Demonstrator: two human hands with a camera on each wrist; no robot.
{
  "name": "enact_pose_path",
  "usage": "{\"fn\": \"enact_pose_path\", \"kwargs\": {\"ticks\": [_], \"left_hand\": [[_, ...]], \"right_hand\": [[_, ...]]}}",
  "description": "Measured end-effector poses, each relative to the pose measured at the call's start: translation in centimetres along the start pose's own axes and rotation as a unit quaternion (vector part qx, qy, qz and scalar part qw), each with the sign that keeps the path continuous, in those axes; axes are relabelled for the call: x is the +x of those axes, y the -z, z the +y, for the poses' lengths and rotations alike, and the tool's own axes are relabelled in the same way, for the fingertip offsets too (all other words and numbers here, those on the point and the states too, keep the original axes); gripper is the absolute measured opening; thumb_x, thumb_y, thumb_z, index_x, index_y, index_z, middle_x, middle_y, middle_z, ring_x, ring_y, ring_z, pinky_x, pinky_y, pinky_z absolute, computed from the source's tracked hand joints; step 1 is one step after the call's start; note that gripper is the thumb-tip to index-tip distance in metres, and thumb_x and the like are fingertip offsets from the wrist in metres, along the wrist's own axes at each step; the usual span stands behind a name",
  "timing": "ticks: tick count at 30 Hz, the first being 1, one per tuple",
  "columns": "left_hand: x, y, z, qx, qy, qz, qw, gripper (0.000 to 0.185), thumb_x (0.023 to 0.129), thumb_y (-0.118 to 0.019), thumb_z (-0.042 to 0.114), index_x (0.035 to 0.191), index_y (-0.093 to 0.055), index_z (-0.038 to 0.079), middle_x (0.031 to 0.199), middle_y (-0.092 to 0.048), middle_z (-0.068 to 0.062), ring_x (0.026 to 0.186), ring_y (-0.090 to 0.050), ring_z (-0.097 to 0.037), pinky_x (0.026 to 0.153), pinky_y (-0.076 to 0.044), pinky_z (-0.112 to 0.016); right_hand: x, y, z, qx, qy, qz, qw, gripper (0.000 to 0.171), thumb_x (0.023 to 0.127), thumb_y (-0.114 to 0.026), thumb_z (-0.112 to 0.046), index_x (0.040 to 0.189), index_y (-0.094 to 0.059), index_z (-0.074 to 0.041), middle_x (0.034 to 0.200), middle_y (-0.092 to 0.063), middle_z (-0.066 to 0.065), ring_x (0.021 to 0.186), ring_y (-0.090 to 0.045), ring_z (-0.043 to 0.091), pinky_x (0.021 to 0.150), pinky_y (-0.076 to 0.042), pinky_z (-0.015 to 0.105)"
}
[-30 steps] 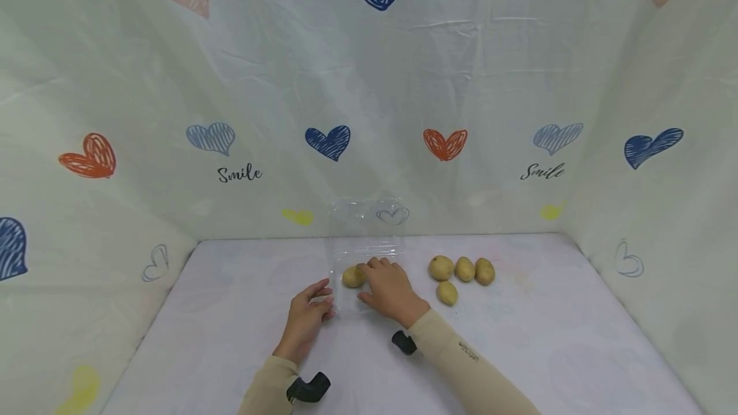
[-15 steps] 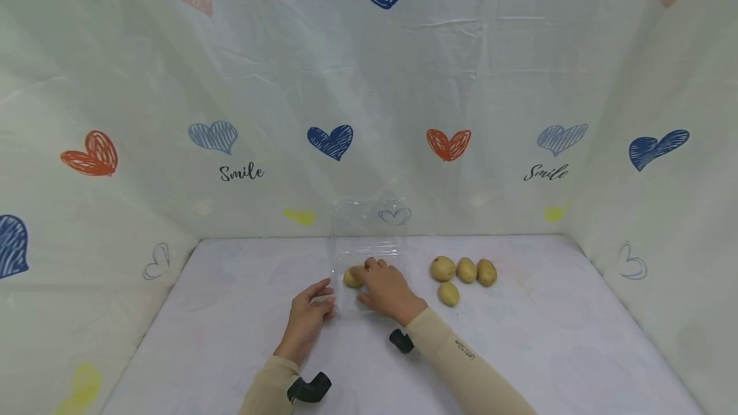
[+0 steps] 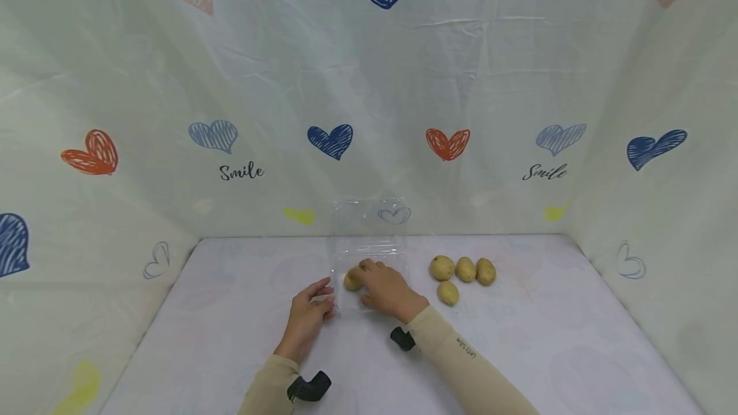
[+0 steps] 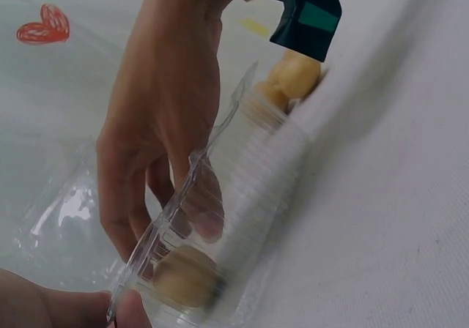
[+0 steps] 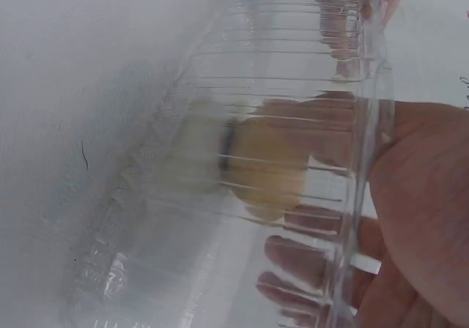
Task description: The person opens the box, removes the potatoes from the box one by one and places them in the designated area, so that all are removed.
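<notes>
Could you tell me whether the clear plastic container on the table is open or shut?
Open: the clear container's lid stands upright against the backdrop, and the right hand reaches into its tray beside a potato.

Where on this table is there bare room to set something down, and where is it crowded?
Bare patches: the table's left side, left of the left hand, and its right side beyond the four loose potatoes. Crowded: the middle, where the right hand places a potato in the clear clamshell container.

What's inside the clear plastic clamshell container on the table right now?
One small yellow-brown potato lies in the clear plastic clamshell container, with the right hand reaching in, fingers around it. That hand covers much of the tray floor, so anything beneath it cannot be seen.
</notes>
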State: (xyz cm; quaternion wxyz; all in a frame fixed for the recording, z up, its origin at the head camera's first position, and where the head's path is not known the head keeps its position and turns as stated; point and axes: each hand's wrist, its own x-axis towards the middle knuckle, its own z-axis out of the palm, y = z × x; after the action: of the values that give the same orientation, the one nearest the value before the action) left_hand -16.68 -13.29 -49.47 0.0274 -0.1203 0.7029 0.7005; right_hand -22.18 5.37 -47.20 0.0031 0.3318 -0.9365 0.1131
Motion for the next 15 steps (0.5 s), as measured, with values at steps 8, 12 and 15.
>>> {"fn": "enact_pose_path", "kwargs": {"ticks": [8, 12, 15], "left_hand": [[-0.06, -0.01, -0.02, -0.002, 0.003, 0.001, 1.0, 0.048, 0.101, -0.059, -0.01, 0.148, -0.05, -0.013, 0.132, -0.056, -0.028, 0.083, -0.06, -0.011, 0.069, -0.058, -0.02], [-0.22, -0.02, 0.04, -0.008, 0.0, 0.001, 1.0, 0.048, 0.101, -0.059, -0.011, 0.148, -0.05, -0.013, 0.132, -0.056, -0.029, 0.082, -0.059, -0.01, 0.068, -0.058, -0.019], [-0.27, 0.0, 0.07, -0.01, -0.002, 0.0, 1.0, 0.048, 0.101, -0.059, -0.011, 0.148, -0.05, -0.014, 0.132, -0.056, -0.029, 0.082, -0.059, -0.01, 0.068, -0.058, -0.019]], "right_hand": [[0.21, -0.12, 0.33, 0.042, 0.047, -0.011, 0.998, 0.052, 0.087, -0.088, -0.008, 0.134, -0.065, -0.007, 0.144, -0.063, 0.011, 0.129, -0.062, 0.031, 0.107, -0.055, 0.046], [0.38, -0.28, 0.38, 0.039, 0.063, 0.0, 0.997, 0.055, 0.084, -0.09, -0.01, 0.133, -0.066, -0.009, 0.135, -0.067, 0.007, 0.123, -0.063, 0.029, 0.104, -0.056, 0.043], [0.45, -0.28, 0.38, 0.033, 0.068, 0.008, 0.997, 0.052, 0.084, -0.091, -0.013, 0.13, -0.068, -0.009, 0.132, -0.069, 0.006, 0.122, -0.063, 0.028, 0.102, -0.056, 0.043]]}}
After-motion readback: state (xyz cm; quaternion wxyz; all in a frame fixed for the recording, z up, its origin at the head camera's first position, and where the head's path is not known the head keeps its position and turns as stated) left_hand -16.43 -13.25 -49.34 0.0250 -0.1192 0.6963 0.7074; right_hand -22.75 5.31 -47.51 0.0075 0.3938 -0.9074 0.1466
